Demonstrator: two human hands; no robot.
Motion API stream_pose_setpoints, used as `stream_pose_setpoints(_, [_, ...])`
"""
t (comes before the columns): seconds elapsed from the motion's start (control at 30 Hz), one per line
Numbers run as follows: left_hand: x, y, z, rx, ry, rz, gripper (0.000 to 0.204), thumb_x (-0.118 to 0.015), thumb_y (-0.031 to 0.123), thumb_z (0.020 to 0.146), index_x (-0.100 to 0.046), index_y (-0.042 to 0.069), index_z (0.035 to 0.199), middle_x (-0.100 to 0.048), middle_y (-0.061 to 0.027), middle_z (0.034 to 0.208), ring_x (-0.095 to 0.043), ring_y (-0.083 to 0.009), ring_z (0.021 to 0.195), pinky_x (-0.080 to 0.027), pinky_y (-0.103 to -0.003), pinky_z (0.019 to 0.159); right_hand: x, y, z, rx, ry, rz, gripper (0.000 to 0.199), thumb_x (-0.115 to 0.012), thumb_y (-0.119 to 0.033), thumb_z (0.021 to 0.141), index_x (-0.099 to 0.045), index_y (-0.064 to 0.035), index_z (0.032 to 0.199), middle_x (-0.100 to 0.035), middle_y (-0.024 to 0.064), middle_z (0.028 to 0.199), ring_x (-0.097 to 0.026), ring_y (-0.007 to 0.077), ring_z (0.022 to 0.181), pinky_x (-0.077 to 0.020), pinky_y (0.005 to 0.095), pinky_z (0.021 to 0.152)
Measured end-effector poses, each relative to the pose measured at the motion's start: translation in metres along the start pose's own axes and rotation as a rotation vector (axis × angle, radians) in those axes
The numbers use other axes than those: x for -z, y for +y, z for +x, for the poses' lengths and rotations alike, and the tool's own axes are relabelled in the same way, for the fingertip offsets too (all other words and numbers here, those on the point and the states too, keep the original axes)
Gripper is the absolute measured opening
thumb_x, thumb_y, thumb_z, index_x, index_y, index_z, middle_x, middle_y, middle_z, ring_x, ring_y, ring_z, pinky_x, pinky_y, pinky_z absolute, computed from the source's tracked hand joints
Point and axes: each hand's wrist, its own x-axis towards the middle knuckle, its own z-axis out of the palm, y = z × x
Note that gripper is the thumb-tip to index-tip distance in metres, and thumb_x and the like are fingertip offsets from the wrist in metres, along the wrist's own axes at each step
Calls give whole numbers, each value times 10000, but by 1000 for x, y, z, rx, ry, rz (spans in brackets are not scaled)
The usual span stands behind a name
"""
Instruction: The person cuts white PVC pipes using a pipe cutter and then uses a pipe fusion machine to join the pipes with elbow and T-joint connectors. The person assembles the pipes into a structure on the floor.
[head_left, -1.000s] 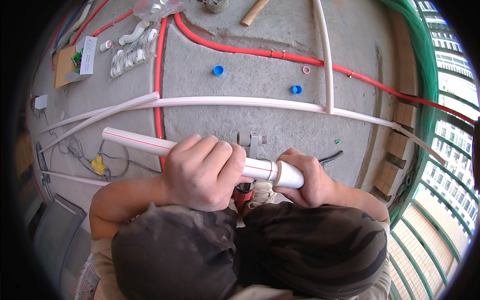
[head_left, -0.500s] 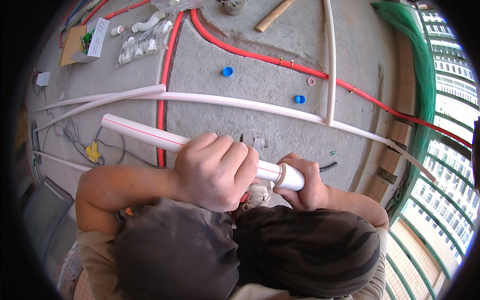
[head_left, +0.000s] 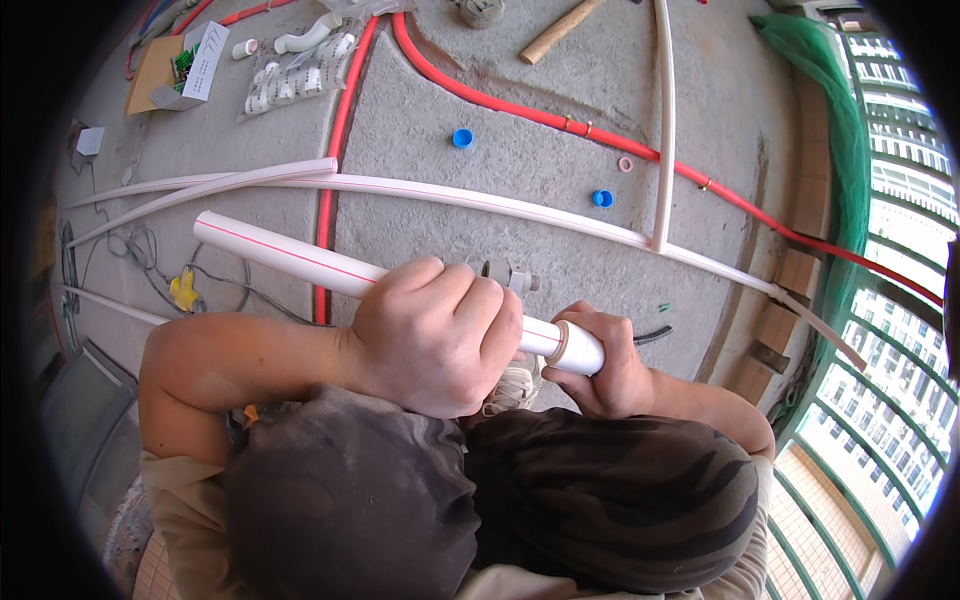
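View from above the person's knees. The left hand was wrapped fully around a white pipe with a thin red stripe, fingers curled over the top and closed tight on it. The right hand was closed around the pipe's near end, where a white fitting sat on the pipe; thumb and fingers ringed that fitting. The pipe ran from the fitting up and to the left, its free end lying beyond the left hand, above the concrete floor. Beyond the pipe, a long white conduit crossed the floor from side to side, and a second white conduit met it from the far side. A red hose curved farther off than the conduit. Two blue caps lay between hose and conduit. A yellow connector on grey cable lay left of the pipe, and a bag of white fittings lay well beyond its free end.
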Motion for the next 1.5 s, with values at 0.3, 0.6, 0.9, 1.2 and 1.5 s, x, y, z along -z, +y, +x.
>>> stream_pose_setpoints(0.3, [11,2,17,-36,-37,49,299,-701,208,754,-653,-63,870,-535,-87,677,-518,-214,537,-339,-337,490,-2,5,0,84,119,0,618,-776,-125,906,-319,32,1292,-608,261,1025,-652,345,783,-527,428,685])
stream_pose_setpoints(0.6, [54,-26,26,252,1121,-505,989,-792,620,800,-355,36,1469,-422,-183,1449,-436,-358,1359,-374,-575,1148,-23,-2,59,149,542,167,437,-725,-314,952,-561,86,1021,-635,174,910,-605,206,736,-494,326,661])
stream_pose_setpoints(0.9, [42,-27,49,117,515,-1980,472,-557,544,1019,-436,127,832,-458,17,597,-429,-112,451,-400,-280,468,-38,-21,60,10,378,51,352,-831,-93,678,-622,-76,960,-661,93,896,-700,312,794,-555,384,674])
stream_pose_setpoints(1.2, [38,-8,64,79,426,-1931,401,-529,448,1066,-432,126,847,-455,12,608,-408,-96,447,-365,-264,444,-41,-27,47,20,447,109,332,-775,-41,667,-616,-69,956,-646,106,869,-680,335,758,-540,399,642])
stream_pose_setpoints(1.5, [35,-9,63,162,412,-1956,384,-500,431,1080,-434,121,864,-440,11,620,-409,-98,464,-386,-266,467,-43,-24,45,17,463,107,317,-763,-30,681,-608,-67,955,-644,116,845,-681,338,743,-537,396,630])
